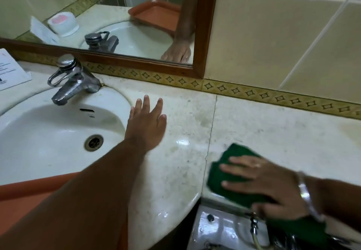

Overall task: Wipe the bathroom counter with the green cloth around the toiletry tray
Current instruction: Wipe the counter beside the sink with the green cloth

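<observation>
green cloth (228, 179): folded into a dark green pad, lying flat on the counter near its front edge, just right of the seam in the stone; one end trails off the edge under my wrist.
right hand (261, 185): pressed palm-down on the cloth, fingers spread and stretched out flat, pointing left; not curled around it. ring on one finger, metal bangle (304, 191) on the wrist.
left hand (146, 124): open, fingers straight and slightly fanned, over the bare counter just beside the sink rim; holding nothing. i cannot tell whether it touches the stone.
counter (273, 128): pale speckled stone, faint stains, wet glints near the middle and the front edge.
toiletry tray (29, 195): orange, at the lower left, in front of the sink, mostly hidden by my left forearm; its contents cannot be seen.
sink (48, 132): white basin set in the counter, metal drain, left of my left hand.
tap (72, 79): chrome, single lever, behind the basin.
card (11, 70): white printed paper at the far left; text too small to read.
mirror (117, 15): wood-framed, above the tap, reflecting the tray, the tap and my left hand.
wall tiles (283, 35): cream, with a patterned border strip along the counter.
</observation>
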Demonstrator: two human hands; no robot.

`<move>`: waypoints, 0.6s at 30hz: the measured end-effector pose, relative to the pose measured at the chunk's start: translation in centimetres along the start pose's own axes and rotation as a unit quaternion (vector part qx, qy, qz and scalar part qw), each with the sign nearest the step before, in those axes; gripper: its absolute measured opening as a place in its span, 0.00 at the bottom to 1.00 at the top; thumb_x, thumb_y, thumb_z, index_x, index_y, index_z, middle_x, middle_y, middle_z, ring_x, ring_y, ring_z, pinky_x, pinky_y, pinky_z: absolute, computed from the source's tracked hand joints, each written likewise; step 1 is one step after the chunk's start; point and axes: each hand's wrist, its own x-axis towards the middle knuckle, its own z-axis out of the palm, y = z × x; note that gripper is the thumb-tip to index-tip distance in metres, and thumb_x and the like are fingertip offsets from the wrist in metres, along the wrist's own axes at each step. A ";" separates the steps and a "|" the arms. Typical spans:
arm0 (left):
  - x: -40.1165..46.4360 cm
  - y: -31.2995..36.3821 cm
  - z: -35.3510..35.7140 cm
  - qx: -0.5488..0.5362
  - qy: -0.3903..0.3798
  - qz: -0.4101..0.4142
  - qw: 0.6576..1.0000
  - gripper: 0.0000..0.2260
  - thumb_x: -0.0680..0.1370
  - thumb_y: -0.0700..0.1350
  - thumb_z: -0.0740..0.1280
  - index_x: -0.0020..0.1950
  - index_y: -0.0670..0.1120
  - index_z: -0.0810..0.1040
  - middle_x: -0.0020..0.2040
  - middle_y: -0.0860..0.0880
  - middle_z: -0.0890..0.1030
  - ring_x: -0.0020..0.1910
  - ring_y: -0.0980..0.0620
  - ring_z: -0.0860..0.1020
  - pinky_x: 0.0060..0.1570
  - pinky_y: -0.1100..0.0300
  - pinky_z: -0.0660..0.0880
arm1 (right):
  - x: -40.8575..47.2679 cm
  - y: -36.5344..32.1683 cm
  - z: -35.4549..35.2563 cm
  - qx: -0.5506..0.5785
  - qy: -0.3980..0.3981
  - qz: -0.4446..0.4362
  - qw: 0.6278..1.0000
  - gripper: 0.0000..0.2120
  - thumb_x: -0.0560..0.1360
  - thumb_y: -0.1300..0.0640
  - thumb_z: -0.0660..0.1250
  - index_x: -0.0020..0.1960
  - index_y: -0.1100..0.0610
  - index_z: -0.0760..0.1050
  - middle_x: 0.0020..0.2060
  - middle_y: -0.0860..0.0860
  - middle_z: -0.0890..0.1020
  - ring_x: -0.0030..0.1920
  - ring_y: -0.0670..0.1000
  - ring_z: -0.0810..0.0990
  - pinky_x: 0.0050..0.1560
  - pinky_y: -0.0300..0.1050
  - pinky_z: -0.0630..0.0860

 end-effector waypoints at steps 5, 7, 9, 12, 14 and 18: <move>0.2 -0.2 0.4 0.003 0.002 -0.005 1.000 0.26 0.81 0.56 0.47 0.80 0.54 0.51 0.81 0.40 0.48 0.80 0.40 0.45 0.76 0.44 0.43 | 5.0 9.4 -2.9 0.010 -0.052 0.190 0.980 0.36 0.70 0.27 0.34 0.74 0.40 0.38 0.77 0.48 0.40 0.77 0.55 0.42 0.75 0.58 0.47; 0.2 -0.2 0.5 0.004 0.002 -0.002 1.000 0.26 0.81 0.56 0.47 0.80 0.54 0.51 0.81 0.41 0.48 0.80 0.40 0.45 0.76 0.44 0.43 | 11.1 10.0 -3.0 -0.011 -0.036 0.222 0.974 0.32 0.75 0.31 0.40 0.76 0.41 0.39 0.78 0.48 0.41 0.77 0.54 0.43 0.74 0.52 0.44; 0.2 -0.4 0.4 0.004 0.000 -0.001 1.000 0.26 0.82 0.55 0.47 0.80 0.54 0.51 0.81 0.41 0.48 0.80 0.40 0.45 0.76 0.45 0.43 | 15.7 9.0 -3.5 -0.022 -0.012 0.241 0.970 0.30 0.78 0.38 0.47 0.77 0.42 0.42 0.79 0.48 0.43 0.77 0.53 0.44 0.74 0.50 0.44; 0.1 -0.5 0.1 0.013 -0.010 -0.002 1.000 0.26 0.82 0.55 0.48 0.80 0.53 0.51 0.81 0.40 0.48 0.80 0.40 0.44 0.76 0.45 0.43 | 13.3 5.6 -2.3 -0.059 0.037 0.164 0.984 0.31 0.77 0.39 0.48 0.77 0.44 0.46 0.78 0.53 0.50 0.77 0.59 0.50 0.73 0.57 0.46; 0.0 -0.2 0.1 0.016 -0.011 -0.003 1.000 0.26 0.82 0.56 0.48 0.80 0.53 0.51 0.81 0.40 0.48 0.80 0.39 0.45 0.76 0.44 0.44 | 7.0 3.0 0.2 -0.053 0.030 0.060 0.996 0.32 0.76 0.41 0.53 0.78 0.47 0.52 0.78 0.55 0.55 0.76 0.61 0.55 0.73 0.63 0.51; 0.2 0.2 0.0 0.033 -0.004 0.003 0.999 0.26 0.82 0.55 0.49 0.80 0.53 0.52 0.81 0.39 0.50 0.79 0.38 0.47 0.76 0.42 0.46 | -3.3 6.1 2.3 -0.060 -0.025 0.054 0.996 0.34 0.75 0.40 0.58 0.78 0.47 0.53 0.79 0.53 0.52 0.77 0.60 0.51 0.72 0.64 0.55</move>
